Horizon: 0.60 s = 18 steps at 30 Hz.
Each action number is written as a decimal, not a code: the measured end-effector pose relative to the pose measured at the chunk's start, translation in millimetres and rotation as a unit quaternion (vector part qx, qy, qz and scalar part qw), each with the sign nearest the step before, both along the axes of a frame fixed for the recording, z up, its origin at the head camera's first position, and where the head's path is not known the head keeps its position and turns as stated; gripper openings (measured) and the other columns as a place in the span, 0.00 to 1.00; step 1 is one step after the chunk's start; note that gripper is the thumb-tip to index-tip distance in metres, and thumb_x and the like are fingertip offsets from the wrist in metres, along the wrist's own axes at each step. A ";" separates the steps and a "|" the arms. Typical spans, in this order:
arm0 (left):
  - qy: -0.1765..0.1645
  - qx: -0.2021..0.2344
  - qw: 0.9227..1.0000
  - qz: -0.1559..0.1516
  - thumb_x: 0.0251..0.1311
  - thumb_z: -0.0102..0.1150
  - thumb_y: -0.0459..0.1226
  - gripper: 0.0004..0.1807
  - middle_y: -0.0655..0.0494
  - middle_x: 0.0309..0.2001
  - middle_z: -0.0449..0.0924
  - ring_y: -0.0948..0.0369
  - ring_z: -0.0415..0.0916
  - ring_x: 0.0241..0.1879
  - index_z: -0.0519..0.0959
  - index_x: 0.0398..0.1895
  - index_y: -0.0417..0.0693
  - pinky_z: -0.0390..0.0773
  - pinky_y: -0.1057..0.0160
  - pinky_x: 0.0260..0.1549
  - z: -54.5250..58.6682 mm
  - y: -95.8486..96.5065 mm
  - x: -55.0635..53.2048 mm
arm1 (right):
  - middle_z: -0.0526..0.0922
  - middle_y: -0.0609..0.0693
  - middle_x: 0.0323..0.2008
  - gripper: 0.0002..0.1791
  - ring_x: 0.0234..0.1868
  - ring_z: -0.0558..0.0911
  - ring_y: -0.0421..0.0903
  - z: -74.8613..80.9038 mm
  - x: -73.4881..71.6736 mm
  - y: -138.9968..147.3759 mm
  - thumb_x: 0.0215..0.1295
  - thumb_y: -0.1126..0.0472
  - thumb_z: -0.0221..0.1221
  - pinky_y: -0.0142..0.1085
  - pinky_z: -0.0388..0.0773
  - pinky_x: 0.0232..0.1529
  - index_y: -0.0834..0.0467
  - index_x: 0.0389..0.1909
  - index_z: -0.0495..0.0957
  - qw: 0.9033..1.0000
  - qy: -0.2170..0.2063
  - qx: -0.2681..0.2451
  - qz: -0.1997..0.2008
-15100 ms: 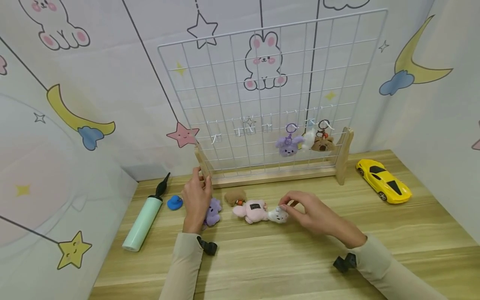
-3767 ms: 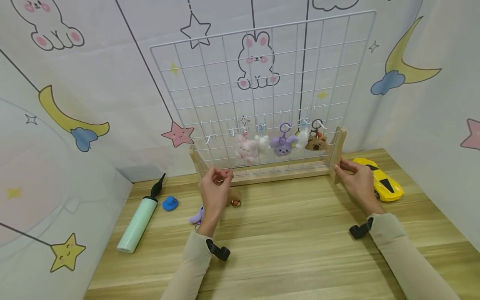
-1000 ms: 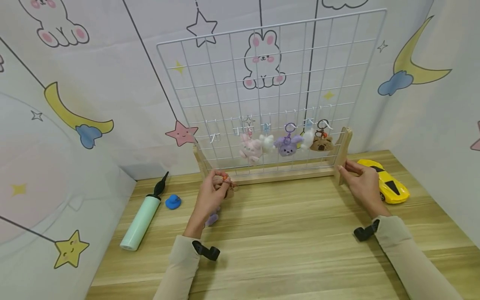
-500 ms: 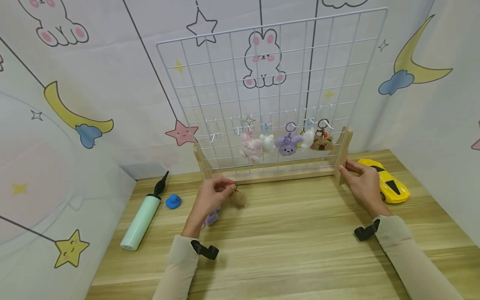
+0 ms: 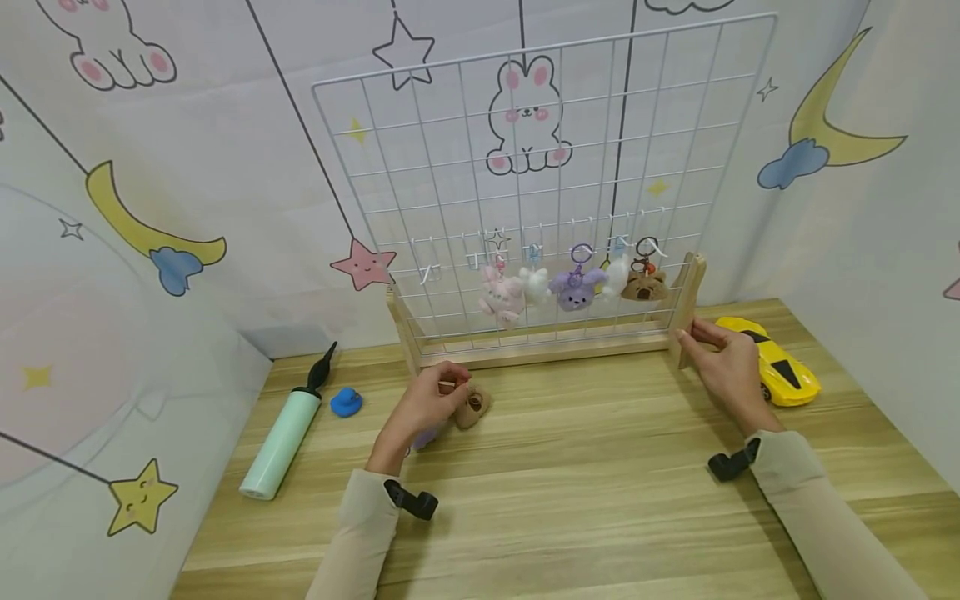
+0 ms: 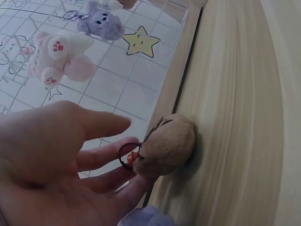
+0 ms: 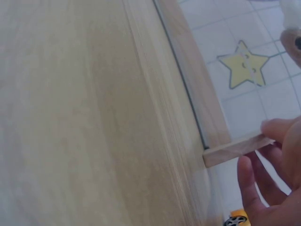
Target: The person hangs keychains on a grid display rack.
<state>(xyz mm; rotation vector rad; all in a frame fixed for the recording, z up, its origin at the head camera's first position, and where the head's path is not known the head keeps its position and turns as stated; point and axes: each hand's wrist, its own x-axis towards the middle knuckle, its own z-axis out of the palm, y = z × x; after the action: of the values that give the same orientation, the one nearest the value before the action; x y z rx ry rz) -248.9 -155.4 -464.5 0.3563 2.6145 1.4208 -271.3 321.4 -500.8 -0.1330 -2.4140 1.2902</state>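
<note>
My left hand (image 5: 431, 400) is beside a brown plush keychain (image 5: 474, 408) on the table. In the left wrist view the thumb stands apart from the fingers, which touch the keychain's dark ring (image 6: 123, 162) and plush body (image 6: 169, 143). Partly hidden under that hand lies a purple plush keychain (image 5: 425, 437). My right hand (image 5: 727, 371) grips the right wooden upright (image 5: 688, 312) of a stand, thumb on one side and fingers on the other. The stand's white wire grid (image 5: 540, 192) bears pink (image 5: 502, 297), white, purple (image 5: 577, 292) and brown (image 5: 645, 287) plush keychains on hooks.
A yellow toy car (image 5: 780, 371) sits just beyond my right hand. To the left are a blue rubber duck (image 5: 347, 403) and a mint-green hand pump (image 5: 283, 442) with a black nozzle. Bare white hooks (image 5: 430, 273) hang at the grid's left. A printed curtain stands behind.
The pink and a white keychain went from table to grid since the oldest frame. My right hand moved onto the upright. Lately my left hand lowered the brown keychain and loosened its pinch.
</note>
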 end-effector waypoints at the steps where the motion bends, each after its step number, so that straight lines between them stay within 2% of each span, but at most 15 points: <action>1: -0.004 0.000 1.000 -0.005 0.77 0.61 0.33 0.15 0.39 0.57 0.85 0.42 0.86 0.59 0.81 0.61 0.36 0.87 0.53 0.51 0.2 -0.2 0.0 | 0.88 0.62 0.60 0.34 0.51 0.84 0.28 0.2 0.1 0.0 0.75 0.41 0.66 0.10 0.71 0.44 0.60 0.70 0.81 1.000 0.001 -0.001 0.001; 4: -0.009 0.002 0.999 -0.031 0.72 0.64 0.29 0.17 0.37 0.58 0.85 0.40 0.85 0.60 0.81 0.61 0.34 0.86 0.49 0.57 0.2 -0.5 -0.1 | 0.88 0.62 0.60 0.34 0.52 0.84 0.29 -0.3 0.1 0.4 0.75 0.41 0.66 0.10 0.71 0.44 0.59 0.70 0.81 1.000 -0.001 -0.001 0.003; 7: 0.002 -0.005 0.999 -0.052 0.68 0.64 0.24 0.19 0.36 0.60 0.85 0.41 0.85 0.61 0.82 0.61 0.32 0.86 0.48 0.59 -0.7 0.6 0.0 | 0.88 0.62 0.61 0.34 0.58 0.88 0.42 -0.4 0.1 0.2 0.75 0.40 0.66 0.10 0.71 0.44 0.59 0.71 0.80 1.000 -0.005 0.000 0.003; 9: 0.008 -0.009 0.999 -0.053 0.66 0.64 0.23 0.18 0.37 0.59 0.86 0.43 0.86 0.59 0.84 0.59 0.33 0.86 0.50 0.57 -1.9 2.7 0.0 | 0.88 0.62 0.61 0.35 0.62 0.87 0.53 -0.3 0.4 0.0 0.75 0.39 0.65 0.10 0.70 0.44 0.59 0.71 0.80 1.000 -0.006 -0.001 0.002; 12: 0.017 -0.015 0.999 -0.036 0.67 0.67 0.24 0.15 0.40 0.55 0.89 0.46 0.88 0.55 0.86 0.55 0.36 0.87 0.52 0.55 -4.9 6.2 -0.4 | 0.87 0.63 0.62 0.35 0.66 0.84 0.61 -0.4 -0.1 -0.4 0.75 0.39 0.65 0.10 0.69 0.45 0.60 0.72 0.79 1.000 -0.006 -0.004 0.003; 18: 0.053 -0.049 0.997 0.014 0.68 0.73 0.31 0.07 0.46 0.45 0.91 0.50 0.90 0.47 0.89 0.46 0.40 0.89 0.54 0.48 -9.5 11.9 -1.8 | 0.87 0.62 0.62 0.36 0.67 0.84 0.62 -2.3 -1.1 0.7 0.76 0.39 0.65 0.11 0.70 0.46 0.61 0.72 0.79 1.000 0.000 0.002 0.003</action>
<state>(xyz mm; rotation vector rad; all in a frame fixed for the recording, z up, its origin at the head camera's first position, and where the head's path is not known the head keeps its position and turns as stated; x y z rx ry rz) -250.7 -143.6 -474.0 0.3948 2.7729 1.3092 -272.3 322.1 -503.1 -0.1255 -2.4176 1.2880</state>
